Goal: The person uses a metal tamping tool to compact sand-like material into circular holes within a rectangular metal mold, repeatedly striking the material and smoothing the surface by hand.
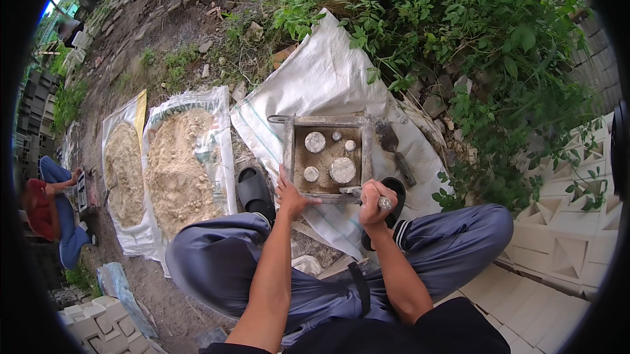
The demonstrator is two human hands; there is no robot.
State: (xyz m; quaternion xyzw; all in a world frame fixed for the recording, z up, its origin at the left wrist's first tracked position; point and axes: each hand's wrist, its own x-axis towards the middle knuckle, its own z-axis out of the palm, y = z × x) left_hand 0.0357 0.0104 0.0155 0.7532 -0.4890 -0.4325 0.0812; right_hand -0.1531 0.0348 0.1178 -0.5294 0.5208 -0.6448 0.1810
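In front of me a square mould frame (367,150) stands on a white woven sack. Inside it, several round pale discs of different sizes, among them a large disc (342,170), stand on a brown bed. My left hand (291,195) rests against the frame's near left corner, fingers stretched along the side and thumb on the front edge. At the near right corner my right hand (376,204) is closed round the handle of a small trowel (351,190), whose flat metal end lies at the front rim. Another trowel (401,160) lies right of the frame.
Two sacks to the left bear a pale powder heap (180,164) and a greyer heap (125,170). Black sandals (254,191) are on my feet beside the frame. Patterned pale blocks (571,242) stand at right, green plants (459,26) behind. Another person (56,203) sits far left.
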